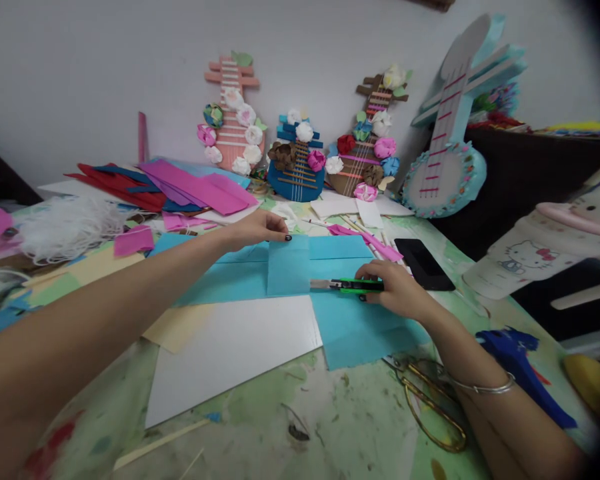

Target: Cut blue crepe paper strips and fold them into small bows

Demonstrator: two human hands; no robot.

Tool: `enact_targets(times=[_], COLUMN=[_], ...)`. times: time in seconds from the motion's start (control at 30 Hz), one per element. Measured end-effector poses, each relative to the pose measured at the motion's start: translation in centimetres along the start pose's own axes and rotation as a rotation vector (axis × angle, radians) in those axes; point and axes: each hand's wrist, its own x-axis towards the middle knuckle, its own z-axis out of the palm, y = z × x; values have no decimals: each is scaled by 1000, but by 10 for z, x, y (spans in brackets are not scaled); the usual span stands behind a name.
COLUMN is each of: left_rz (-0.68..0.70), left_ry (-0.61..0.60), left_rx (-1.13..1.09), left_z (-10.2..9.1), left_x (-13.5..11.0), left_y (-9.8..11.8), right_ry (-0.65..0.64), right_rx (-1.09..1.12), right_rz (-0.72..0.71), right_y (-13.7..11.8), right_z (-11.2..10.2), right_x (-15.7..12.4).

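Observation:
My left hand (263,228) pinches the top edge of a folded piece of light blue paper (289,267) between thumb and fingers. In my right hand (393,285) is a green and black utility knife (360,286), held flat with its blade out to the left. The blade's tip lies at the right edge of the folded piece; whether it is inside the fold I cannot tell. Larger turquoise paper sheets (363,330) lie beneath both hands. A white board (235,353) sits in front of them, partly over a cream sheet (177,330).
Gold-handled scissors (435,407) lie beside my right forearm. A black phone (424,265) and a white cup (515,257) are at the right. Pink paper (200,187) and white string (70,230) are piled at the left. Flower-decorated model instruments (296,173) stand against the wall.

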Motion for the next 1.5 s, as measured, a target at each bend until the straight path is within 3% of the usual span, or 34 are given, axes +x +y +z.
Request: enact_targets(times=[0.93, 1.5], left_rz=[13, 57], left_ry=[157, 266], left_rx=[-144, 20], left_z=[6, 17], left_x=[2, 2], left_y=[-40, -62], right_ry=[-35, -88], right_rx=[22, 37], right_rz=[-69, -106], right_y=[13, 6], right_z=[4, 3], right_x=[-1, -3])
